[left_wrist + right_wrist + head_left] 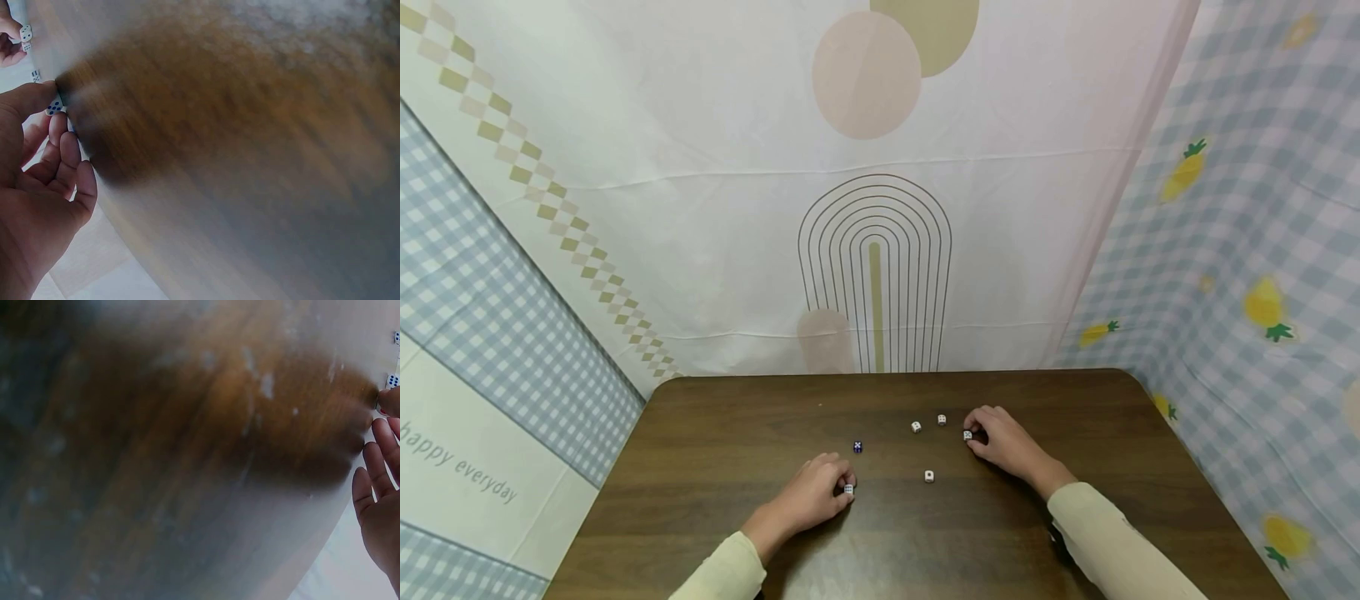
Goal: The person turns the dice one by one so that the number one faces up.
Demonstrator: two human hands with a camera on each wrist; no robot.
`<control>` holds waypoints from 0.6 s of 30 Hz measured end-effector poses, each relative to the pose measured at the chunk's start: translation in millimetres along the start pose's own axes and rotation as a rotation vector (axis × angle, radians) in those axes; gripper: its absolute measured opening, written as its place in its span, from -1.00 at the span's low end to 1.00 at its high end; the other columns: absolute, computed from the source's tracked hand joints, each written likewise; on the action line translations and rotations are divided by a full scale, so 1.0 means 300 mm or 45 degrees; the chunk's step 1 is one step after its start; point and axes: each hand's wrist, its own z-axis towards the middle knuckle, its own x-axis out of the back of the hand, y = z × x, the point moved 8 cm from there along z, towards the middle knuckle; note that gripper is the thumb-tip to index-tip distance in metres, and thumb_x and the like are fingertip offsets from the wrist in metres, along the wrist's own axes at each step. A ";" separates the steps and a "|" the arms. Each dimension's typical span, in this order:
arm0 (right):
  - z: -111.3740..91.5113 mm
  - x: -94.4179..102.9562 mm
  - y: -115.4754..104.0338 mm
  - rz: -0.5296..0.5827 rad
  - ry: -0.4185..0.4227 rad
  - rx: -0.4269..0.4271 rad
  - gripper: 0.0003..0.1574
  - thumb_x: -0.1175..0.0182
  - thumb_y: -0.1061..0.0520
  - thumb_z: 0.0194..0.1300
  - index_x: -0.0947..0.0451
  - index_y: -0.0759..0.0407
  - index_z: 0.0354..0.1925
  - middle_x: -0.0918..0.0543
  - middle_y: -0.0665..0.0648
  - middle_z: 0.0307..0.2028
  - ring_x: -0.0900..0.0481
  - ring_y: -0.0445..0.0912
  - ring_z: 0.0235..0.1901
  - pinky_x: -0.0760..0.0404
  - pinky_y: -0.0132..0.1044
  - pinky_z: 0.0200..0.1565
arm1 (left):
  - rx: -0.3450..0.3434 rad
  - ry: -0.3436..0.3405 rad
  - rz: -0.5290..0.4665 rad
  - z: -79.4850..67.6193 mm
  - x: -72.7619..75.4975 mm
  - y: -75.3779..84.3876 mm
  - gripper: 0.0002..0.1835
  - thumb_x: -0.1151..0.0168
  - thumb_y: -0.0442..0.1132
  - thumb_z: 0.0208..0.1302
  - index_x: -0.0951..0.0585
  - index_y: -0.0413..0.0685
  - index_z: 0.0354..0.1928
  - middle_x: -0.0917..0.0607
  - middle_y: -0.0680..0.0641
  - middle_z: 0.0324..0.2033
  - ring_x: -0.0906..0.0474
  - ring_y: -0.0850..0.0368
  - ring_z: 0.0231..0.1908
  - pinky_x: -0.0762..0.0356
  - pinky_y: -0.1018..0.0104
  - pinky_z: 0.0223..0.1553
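Observation:
My left hand [811, 493] rests low over the table and pinches a white die [848, 489] between thumb and fingers. In the left wrist view that die [55, 106] shows dark pips between the thumb and a fingertip, the other fingers loosely bent. To the right, my right hand [1006, 442] pinches another white die [967, 435] at the tabletop; the right wrist view mostly cuts off this grip. A blue die [857, 447] lies just beyond the left fingers. Nearest the right hand is a white die [942, 419], with a second white die [916, 427] left of it.
One more white die [929, 477] sits on the brown wooden table [715, 450] between the hands, nearer the front. A printed white cloth [722, 250] hangs right behind the table's back edge. Checked cloth [1225, 250] hangs along the right side.

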 end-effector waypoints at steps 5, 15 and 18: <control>0.000 -0.001 0.003 -0.003 0.017 0.015 -0.77 -0.45 0.14 0.24 -0.59 -0.01 -0.20 -0.58 -0.10 -0.24 -0.44 -0.14 -0.18 -0.51 -0.15 -0.10 | 0.000 0.009 0.000 -0.002 0.001 0.000 -0.84 -0.47 -0.23 0.13 -0.61 0.11 -0.39 -0.51 0.18 -0.43 -0.38 0.31 -0.32 -0.38 0.32 -0.24; 0.000 0.002 0.001 0.007 0.032 0.031 -0.79 -0.45 0.17 0.24 -0.60 -0.03 -0.23 -0.58 -0.11 -0.25 -0.44 -0.16 -0.20 -0.51 -0.18 -0.12 | 0.010 0.009 -0.004 -0.002 0.001 0.000 -0.84 -0.46 -0.23 0.14 -0.61 0.12 -0.39 -0.51 0.18 -0.43 -0.38 0.31 -0.33 -0.37 0.32 -0.25; 0.001 0.004 -0.002 0.009 0.050 0.049 -0.79 -0.44 0.21 0.23 -0.60 -0.02 -0.25 -0.59 -0.10 -0.26 -0.44 -0.16 -0.21 -0.51 -0.18 -0.13 | 0.011 0.009 -0.001 -0.002 0.001 -0.001 -0.84 -0.46 -0.23 0.13 -0.61 0.12 -0.39 -0.50 0.18 -0.43 -0.38 0.31 -0.32 -0.37 0.32 -0.25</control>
